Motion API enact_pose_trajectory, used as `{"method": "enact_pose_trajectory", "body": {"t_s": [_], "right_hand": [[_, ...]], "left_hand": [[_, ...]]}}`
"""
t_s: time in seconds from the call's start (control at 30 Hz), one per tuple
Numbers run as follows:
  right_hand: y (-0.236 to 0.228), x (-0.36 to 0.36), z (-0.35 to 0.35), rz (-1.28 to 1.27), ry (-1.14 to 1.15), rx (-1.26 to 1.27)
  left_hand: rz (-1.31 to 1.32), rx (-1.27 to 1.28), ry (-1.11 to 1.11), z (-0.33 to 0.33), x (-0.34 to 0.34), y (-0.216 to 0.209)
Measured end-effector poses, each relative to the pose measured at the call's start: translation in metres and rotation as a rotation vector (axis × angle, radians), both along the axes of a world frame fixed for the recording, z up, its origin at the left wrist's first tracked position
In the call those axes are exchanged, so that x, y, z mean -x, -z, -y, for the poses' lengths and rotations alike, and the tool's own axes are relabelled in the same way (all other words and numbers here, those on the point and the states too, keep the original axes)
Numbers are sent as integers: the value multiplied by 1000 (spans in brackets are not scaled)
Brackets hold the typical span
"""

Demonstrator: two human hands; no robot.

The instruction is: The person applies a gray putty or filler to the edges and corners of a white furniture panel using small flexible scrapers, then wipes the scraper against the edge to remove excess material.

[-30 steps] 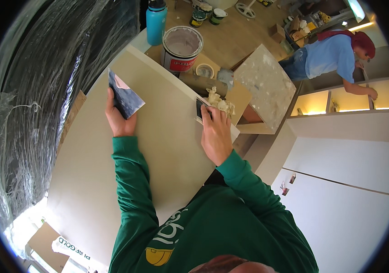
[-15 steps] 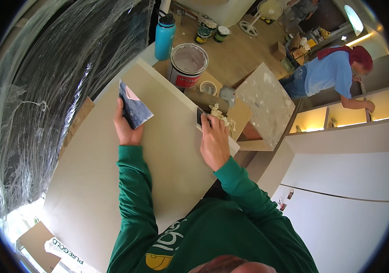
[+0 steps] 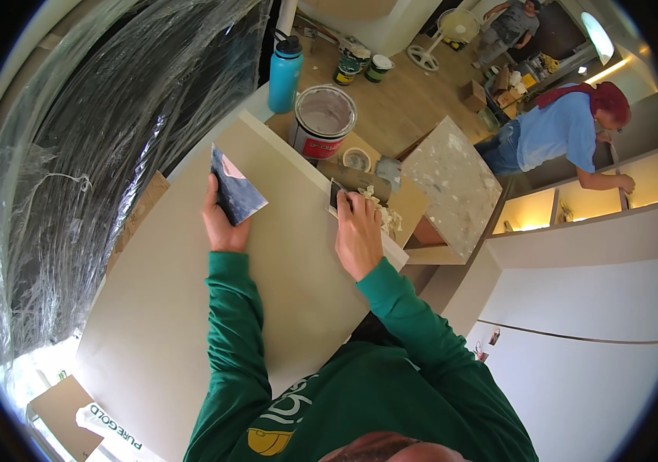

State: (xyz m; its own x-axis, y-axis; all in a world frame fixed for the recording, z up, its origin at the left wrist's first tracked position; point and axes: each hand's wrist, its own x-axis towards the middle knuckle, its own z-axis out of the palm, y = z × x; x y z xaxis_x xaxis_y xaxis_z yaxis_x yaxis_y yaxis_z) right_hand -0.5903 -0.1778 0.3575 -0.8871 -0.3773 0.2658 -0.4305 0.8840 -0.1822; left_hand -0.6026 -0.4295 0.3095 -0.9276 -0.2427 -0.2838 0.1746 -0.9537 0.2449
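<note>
The putty knife (image 3: 334,194) lies under the right hand (image 3: 357,235) at the right edge of the pale panel (image 3: 190,323), its blade pressed flat against that edge; only a dark sliver of blade shows past the fingertips, so its long axis seems to run from the palm up toward the panel's far corner, pointing away from the person. The right hand clasps it with fingers spread over the back. White filler (image 3: 381,212) is lumped just beside the blade along the edge, which suggests the spreading is under way rather than finished; the panel's broad face looks smooth and bare, and how much edge is left I cannot tell. The left hand (image 3: 223,223) grips a dark square hawk (image 3: 235,187) tilted on one corner above the panel's middle, a pale smear near its top. Beyond the far corner stand an open paint bucket (image 3: 322,121), a blue bottle (image 3: 285,71) and a speckled board (image 3: 452,185).
</note>
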Motion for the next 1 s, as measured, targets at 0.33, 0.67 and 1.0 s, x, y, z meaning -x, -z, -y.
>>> {"method": "enact_pose_trajectory", "body": {"t_s": [0.33, 0.67, 1.0], "right_hand": [[-5, -4, 11, 50, -36, -26], [14, 11, 32, -18, -22, -33], [8, 24, 38, -20, -17, -38]], "left_hand": [[6, -5, -9, -1, 0, 1], [26, -9, -7, -4, 1, -2], [31, 10, -27, -4, 2, -1]]}}
